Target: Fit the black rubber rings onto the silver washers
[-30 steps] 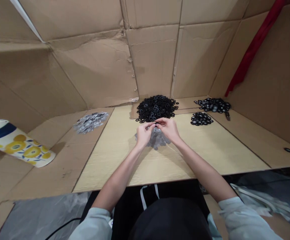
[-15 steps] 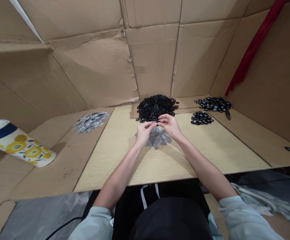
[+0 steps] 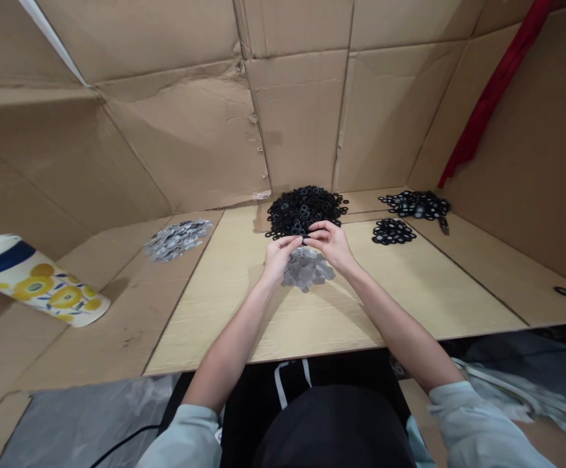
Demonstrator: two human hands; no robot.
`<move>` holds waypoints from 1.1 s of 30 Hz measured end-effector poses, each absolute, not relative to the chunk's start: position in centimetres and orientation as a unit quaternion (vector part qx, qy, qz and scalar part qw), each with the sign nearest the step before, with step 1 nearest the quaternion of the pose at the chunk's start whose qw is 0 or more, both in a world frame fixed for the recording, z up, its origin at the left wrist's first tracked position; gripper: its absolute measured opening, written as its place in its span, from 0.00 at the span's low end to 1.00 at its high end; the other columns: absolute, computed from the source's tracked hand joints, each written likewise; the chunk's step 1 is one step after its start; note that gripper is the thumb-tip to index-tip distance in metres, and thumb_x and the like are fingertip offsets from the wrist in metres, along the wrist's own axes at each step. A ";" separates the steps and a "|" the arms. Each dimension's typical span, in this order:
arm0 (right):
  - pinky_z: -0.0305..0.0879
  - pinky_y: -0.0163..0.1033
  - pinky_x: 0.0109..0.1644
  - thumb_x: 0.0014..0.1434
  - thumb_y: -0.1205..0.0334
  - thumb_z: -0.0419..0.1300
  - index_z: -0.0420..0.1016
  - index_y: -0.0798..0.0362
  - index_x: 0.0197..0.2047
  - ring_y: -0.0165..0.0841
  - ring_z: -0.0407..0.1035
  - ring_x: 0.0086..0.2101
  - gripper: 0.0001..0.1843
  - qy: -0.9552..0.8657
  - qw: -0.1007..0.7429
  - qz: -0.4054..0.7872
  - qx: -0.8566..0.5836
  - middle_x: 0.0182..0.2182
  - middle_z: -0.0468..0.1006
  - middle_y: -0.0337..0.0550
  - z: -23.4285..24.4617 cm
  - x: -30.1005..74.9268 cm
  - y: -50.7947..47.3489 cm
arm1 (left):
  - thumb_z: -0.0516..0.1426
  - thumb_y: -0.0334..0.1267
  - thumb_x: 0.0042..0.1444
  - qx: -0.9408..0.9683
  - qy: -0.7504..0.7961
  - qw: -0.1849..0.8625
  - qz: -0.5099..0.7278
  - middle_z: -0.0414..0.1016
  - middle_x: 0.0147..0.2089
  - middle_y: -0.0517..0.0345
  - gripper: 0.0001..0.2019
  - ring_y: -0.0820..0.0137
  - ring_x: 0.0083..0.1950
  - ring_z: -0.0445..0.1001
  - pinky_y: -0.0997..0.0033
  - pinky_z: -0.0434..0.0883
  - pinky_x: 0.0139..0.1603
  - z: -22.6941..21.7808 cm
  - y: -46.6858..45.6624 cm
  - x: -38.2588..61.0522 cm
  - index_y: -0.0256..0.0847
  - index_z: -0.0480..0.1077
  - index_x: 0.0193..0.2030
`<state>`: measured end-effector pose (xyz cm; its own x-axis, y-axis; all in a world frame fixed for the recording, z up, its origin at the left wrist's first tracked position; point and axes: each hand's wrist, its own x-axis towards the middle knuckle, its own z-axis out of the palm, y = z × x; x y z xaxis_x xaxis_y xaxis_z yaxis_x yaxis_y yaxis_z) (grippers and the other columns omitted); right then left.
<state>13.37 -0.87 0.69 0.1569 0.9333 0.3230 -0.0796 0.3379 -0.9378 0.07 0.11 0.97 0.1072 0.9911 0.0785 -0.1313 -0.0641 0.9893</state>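
Nearest the camera, pale sleeves (image 3: pixel 180 442) are seen on both forearms, and the left hand (image 3: pixel 279 259) and right hand (image 3: pixel 330 246) are held together above the desk (image 3: pixel 410 292), their fingertips meeting between them. Whether anything is pinched there is too small to tell. Just below the hands, on the body side, a flat heap of grey metal washers (image 3: pixel 308 269) is spread, its left edge closest to the left hand. Directly beyond the fingertips, a broad heap of black rubber rings (image 3: pixel 305 211) is piled, wider side to side than front to back, its near edge lying closest to the right hand. Farther to the right of the hands, a smaller patch of black rings (image 3: pixel 393 231) is laid, with a mixed black-and-grey scatter (image 3: pixel 416 205) behind it. To the left, a grey washer pile (image 3: pixel 177 239) and a yellow-flowered paper cup (image 3: pixel 34 281) are seen, and cardboard walls (image 3: pixel 297 117) close off the far side.
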 end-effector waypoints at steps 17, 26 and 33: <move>0.69 0.40 0.38 0.35 0.56 0.68 0.66 0.52 0.37 0.31 0.72 0.28 0.25 -0.436 0.653 0.470 -0.403 0.25 0.75 0.36 0.3 12.4 -1.1 | 0.62 0.47 0.40 0.525 0.420 0.543 0.503 0.74 0.26 0.57 0.15 0.77 0.23 0.67 0.78 0.56 0.21 1.2 -0.4 0.3 0.37 0.70 0.28; 0.68 0.38 0.35 0.34 0.59 0.68 0.65 0.52 0.35 0.28 0.70 0.25 0.24 -0.438 0.653 0.463 -0.409 0.23 0.74 0.34 -0.1 12.5 -0.8 | 0.62 0.46 0.41 0.506 0.441 0.556 0.490 0.74 0.26 0.57 0.13 0.76 0.26 0.68 0.78 0.56 0.22 0.6 -0.3 0.3 0.38 0.71 0.27; 0.67 0.36 0.32 0.38 0.59 0.64 0.63 0.51 0.33 0.29 0.69 0.25 0.18 -0.489 0.658 0.351 -0.454 0.22 0.72 0.34 -0.3 12.6 -0.7 | 0.62 0.43 0.40 0.569 0.391 0.484 0.538 0.76 0.28 0.55 0.11 0.71 0.32 0.72 0.71 0.67 0.38 -0.3 0.1 0.8 0.36 0.72 0.25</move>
